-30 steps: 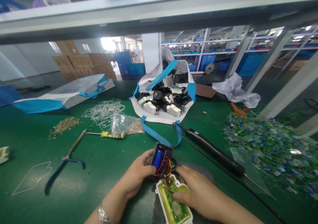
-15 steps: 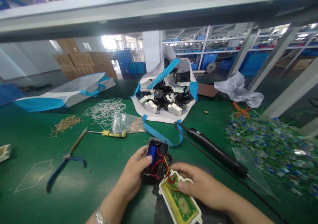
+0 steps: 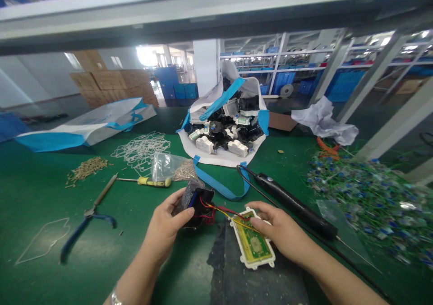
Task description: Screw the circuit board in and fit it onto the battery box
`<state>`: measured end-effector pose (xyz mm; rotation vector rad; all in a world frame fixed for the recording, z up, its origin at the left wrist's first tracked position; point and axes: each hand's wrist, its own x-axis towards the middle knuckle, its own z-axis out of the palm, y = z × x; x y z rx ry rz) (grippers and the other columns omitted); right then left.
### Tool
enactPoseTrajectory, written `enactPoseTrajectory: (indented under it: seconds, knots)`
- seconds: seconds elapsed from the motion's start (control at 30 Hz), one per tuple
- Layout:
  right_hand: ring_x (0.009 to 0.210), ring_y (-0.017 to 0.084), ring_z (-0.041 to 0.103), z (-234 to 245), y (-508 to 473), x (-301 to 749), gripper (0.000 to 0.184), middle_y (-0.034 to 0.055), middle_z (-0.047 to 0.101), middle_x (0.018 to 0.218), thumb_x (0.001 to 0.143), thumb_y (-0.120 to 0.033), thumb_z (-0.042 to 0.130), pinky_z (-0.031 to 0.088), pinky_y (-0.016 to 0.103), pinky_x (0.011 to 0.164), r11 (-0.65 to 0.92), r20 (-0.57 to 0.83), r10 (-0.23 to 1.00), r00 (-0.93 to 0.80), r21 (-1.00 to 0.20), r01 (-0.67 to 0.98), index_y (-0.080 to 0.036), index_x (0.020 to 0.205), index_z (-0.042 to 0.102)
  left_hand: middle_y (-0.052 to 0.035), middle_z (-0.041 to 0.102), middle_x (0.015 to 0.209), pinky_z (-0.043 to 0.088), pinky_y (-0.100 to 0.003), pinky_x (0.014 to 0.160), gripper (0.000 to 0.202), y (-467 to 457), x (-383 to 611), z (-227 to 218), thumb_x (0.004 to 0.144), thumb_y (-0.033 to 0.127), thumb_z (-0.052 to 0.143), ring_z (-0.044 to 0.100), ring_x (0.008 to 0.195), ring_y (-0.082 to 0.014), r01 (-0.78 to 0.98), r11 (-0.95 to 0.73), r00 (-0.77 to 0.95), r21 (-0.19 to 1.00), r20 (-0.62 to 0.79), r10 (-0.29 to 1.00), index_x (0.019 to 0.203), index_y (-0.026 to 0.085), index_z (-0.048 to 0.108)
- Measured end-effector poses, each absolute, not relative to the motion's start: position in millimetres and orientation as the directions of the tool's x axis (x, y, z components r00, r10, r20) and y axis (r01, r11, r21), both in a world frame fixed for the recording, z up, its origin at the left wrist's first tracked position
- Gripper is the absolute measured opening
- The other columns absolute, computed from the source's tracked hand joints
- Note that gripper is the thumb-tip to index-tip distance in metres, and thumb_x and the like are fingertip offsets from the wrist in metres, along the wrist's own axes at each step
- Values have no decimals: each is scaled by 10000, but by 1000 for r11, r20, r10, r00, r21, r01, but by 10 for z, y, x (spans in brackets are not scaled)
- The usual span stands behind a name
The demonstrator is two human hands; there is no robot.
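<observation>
My left hand (image 3: 172, 221) is closed around a black plastic housing (image 3: 196, 201), tilted so that its open side faces right. Red and yellow wires (image 3: 216, 209) stretch from the housing to a green circuit board in a white frame (image 3: 253, 239). That framed board is pinched at its upper right edge by my right hand (image 3: 270, 226), thumb on top. A dark mat (image 3: 257, 282) lies under the board. Right of my right hand rests a black soldering iron (image 3: 297, 205) with a long thin tip. Beyond my left hand lies a yellow-handled screwdriver (image 3: 154, 182).
A white and blue bag (image 3: 221, 158) full of black and white housings stands at the back. Blue-handled pliers (image 3: 89, 212), screws (image 3: 88, 167) and white wire loops (image 3: 142, 149) lie left. Green-wired parts (image 3: 372, 201) are heaped right. A shelf beam (image 3: 216, 16) crosses overhead.
My hands have moved apart: the housing went left and tipped over to face right, while the framed board shifted right and up. The wires between them are now stretched out.
</observation>
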<state>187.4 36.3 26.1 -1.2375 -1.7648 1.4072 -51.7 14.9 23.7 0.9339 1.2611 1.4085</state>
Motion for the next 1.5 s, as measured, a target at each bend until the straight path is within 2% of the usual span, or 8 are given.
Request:
enactPoseTrajectory:
  seconds: [0.33,0.47,0.57,0.7,0.87,1.0,1.23,1.5]
  knots:
    - [388,129,456,-18,484,1978,269,-31,472,595,810,-307,371,328,183,316,-44,-110,983,-146,-916,398,-181,1046,401,-112,656,863,465,-273,634,551,147,-585,349,564,285,711,606,739,-227,-230,215,1,949,-221,975,1049,70,564]
    - [401,145,499,-55,488,1968,320,-15,491,642,867,-354,269,389,202,321,-58,-110,988,-105,-908,414,-175,1131,296,-116,655,871,454,-261,607,540,135,-587,341,572,286,704,607,717,-226,-288,259,62,922,-252,966,1050,77,565]
    - [438,163,524,6,468,1980,260,-9,507,611,845,-327,329,406,214,346,-34,-116,984,-132,-865,500,-165,1034,406,-115,650,889,453,-261,627,498,130,-549,291,601,284,686,609,720,-219,-349,261,87,900,-246,965,1043,89,565]
    - [714,239,559,113,425,1994,177,49,563,752,744,-197,459,462,343,655,57,-46,989,-140,-754,654,-152,894,542,-129,628,946,456,-289,679,505,118,-452,222,614,293,681,602,778,-237,-373,236,118,897,-206,971,1060,94,550]
    - [1089,241,375,165,333,1920,387,92,428,1162,758,-161,432,284,401,955,449,287,893,-346,-559,697,-136,1143,462,-123,578,1061,421,-332,816,541,67,-352,192,600,289,702,543,946,-270,-325,144,157,935,-97,983,1085,123,531]
    - [1172,196,272,180,276,1850,458,44,376,1247,781,-84,367,120,442,1017,635,311,763,-566,-519,572,-190,1227,382,-106,560,1097,385,-327,873,562,30,-322,173,605,285,706,509,1005,-263,-298,103,216,949,-38,976,1115,147,515]
    - [788,200,479,232,337,1858,157,34,521,779,833,-151,431,243,433,916,648,353,756,-552,-523,553,-195,871,577,-107,592,1035,400,-321,830,531,48,-300,145,594,310,707,532,963,-264,-256,141,168,956,-99,981,1067,132,545]
    - [658,197,477,148,379,1895,225,31,482,671,828,-218,358,363,298,602,497,416,864,-283,-612,616,-170,690,529,-106,627,938,426,-299,739,493,91,-306,121,616,319,682,585,821,-236,-282,245,100,928,-225,969,1040,105,547]
